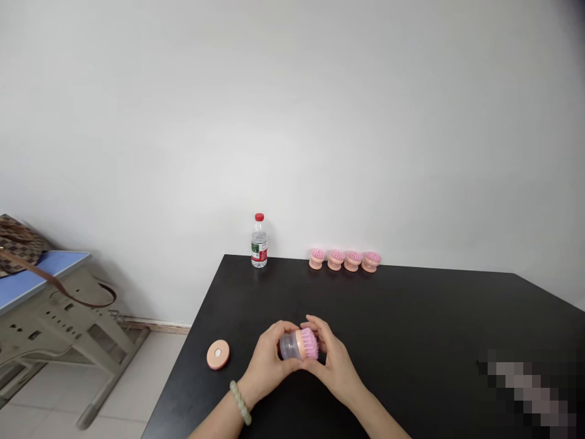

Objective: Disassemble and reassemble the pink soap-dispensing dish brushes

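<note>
Between my hands, above the near part of the black table, lies a scrub brush (299, 345) on its side. It has a clear body, a peach collar and pink bristles that face right. My left hand (270, 355) wraps round the clear body. At the bristle end, my right hand (332, 361) grips the brush with thumb and fingers. A round peach cap (218, 354) with a white centre rests on the table, left of my left hand.
Several pink-bristled brushes (335, 260) stand in a row along the wall on the black table (425, 323). A red-capped water bottle (259, 242) stands left of them. Farther left, a checked bag (21, 247) sits on a blue desk (59, 268). A pixelated patch covers the lower right.
</note>
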Tool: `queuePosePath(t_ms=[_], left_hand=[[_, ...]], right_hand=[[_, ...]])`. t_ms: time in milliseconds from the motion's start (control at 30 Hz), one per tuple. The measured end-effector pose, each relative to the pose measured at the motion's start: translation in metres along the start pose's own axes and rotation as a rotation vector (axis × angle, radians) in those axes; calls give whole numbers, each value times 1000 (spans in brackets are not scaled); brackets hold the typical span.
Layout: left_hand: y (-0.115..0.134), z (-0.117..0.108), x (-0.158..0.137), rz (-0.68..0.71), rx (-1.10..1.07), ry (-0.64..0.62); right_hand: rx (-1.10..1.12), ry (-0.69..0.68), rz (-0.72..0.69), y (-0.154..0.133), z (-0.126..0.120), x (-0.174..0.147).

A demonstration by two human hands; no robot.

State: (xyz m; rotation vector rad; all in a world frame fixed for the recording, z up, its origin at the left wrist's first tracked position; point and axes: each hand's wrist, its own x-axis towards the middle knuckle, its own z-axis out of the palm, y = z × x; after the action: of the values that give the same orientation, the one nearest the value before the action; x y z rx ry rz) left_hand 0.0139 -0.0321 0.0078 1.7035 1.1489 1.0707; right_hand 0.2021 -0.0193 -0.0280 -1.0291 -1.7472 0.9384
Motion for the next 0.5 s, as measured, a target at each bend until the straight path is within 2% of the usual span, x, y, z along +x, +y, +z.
queuePosePath(t_ms=[233,500], left_hand=[[-2,-5,1,-35,-79,4],[-1,-4,1,-24,-12,23]], right_hand=[[151,-75,-45,-9,-6,1],[77,29,29,-4,-2,5]])
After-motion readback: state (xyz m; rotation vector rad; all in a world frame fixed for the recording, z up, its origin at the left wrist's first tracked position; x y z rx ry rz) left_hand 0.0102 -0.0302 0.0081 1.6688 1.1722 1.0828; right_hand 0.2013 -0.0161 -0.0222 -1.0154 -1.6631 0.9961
